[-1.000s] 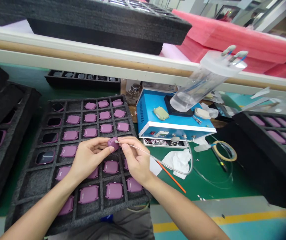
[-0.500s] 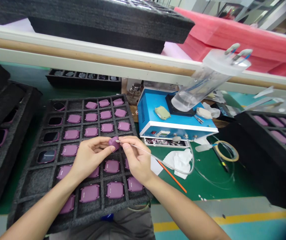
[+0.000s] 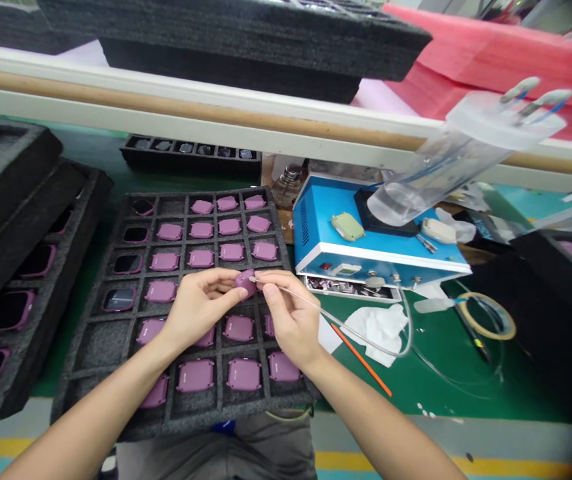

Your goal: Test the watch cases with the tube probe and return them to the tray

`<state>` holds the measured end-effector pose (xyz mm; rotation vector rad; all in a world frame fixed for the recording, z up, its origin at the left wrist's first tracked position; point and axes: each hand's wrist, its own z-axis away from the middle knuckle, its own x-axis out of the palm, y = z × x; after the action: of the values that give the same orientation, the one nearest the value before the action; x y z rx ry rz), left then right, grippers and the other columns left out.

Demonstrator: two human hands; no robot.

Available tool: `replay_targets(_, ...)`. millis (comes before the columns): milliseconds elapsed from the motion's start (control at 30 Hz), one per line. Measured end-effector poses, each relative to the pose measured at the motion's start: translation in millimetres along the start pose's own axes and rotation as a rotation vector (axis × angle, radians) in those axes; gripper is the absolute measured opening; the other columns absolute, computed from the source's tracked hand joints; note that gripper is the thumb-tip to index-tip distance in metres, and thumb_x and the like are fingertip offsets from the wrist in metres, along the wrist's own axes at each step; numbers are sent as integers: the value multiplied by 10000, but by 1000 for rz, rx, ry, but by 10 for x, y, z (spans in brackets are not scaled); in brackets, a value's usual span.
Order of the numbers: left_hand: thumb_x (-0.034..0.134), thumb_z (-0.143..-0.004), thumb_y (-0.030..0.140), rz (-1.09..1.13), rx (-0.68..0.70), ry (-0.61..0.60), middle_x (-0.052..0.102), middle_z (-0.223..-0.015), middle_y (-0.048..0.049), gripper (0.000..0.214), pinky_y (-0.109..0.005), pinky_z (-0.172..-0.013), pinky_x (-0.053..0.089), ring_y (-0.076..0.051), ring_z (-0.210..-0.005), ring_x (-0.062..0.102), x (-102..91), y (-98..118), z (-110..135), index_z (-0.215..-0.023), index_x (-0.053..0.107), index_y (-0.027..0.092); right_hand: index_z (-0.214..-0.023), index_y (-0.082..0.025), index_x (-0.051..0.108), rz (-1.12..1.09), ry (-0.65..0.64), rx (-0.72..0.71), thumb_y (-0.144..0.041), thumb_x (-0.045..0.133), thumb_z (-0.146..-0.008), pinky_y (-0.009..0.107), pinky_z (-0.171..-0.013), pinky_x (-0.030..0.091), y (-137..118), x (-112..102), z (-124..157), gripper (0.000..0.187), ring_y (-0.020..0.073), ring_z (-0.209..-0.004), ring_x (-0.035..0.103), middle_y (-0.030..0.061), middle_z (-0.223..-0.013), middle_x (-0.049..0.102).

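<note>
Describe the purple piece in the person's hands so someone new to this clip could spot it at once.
Find the black foam tray, its cells holding rows of purple pieces. One piece is held above it in the left hand, a thin tube from the right hand at its edge; the others lie in cells.

We are looking down on a blue bench unit (image 3: 326,223) with a clear plastic cylinder (image 3: 441,173) tilting above it, a white cloth (image 3: 379,333) and an orange stick (image 3: 361,360) beside it, and pink foam sheets (image 3: 496,53) beyond.

Grey floor (image 3: 506,430) with yellow stripe (image 3: 391,463)
</note>
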<state>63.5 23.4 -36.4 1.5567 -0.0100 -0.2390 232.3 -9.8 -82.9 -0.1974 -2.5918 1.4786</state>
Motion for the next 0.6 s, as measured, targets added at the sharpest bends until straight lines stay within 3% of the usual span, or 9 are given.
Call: replay_targets(600,887,-704,403,-52,10,-23,843,-915,-80,378,-327,-783,639,-231,-821,792,-9,3,-12,-991,828,165,-1073,-279,772,-26,2,0,-236,620,-1037,304,-885,632,12,22,-6,163,171,-1029,738,41,-1068,769)
